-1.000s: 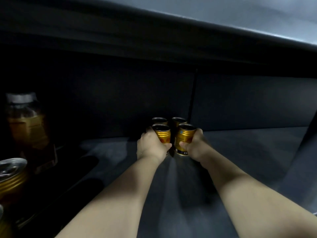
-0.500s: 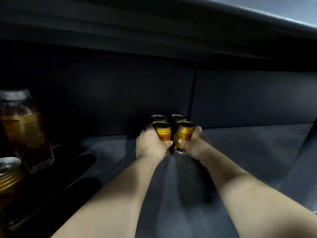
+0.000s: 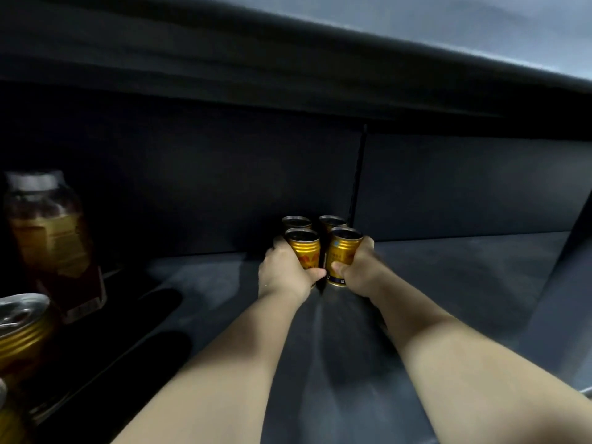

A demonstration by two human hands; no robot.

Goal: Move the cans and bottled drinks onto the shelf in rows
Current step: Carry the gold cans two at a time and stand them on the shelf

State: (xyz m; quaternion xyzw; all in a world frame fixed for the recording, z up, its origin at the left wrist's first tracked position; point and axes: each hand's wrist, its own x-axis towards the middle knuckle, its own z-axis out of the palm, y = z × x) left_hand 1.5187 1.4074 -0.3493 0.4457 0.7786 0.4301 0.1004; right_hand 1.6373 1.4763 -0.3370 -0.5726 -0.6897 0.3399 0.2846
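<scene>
Deep on the dark grey shelf [image 3: 448,277], several gold cans stand upright in a two-by-two block near the back wall. My left hand [image 3: 283,274] grips the front left gold can [image 3: 304,251]. The front right gold can [image 3: 342,251] is gripped by my right hand [image 3: 360,270]. Close behind them stand the back left can [image 3: 296,222] and the back right can [image 3: 331,221], only their tops showing. Both front cans rest on the shelf floor, almost touching each other.
At the far left stands a bottled drink [image 3: 48,241] with a white cap and amber liquid. A gold can [image 3: 22,331] sits at the left edge, nearer to me. A dark back panel and an overhanging upper shelf [image 3: 320,52] bound the space.
Both hands have stayed on the two front cans; the cans sit slightly closer to the back pair. The view shifted a little.
</scene>
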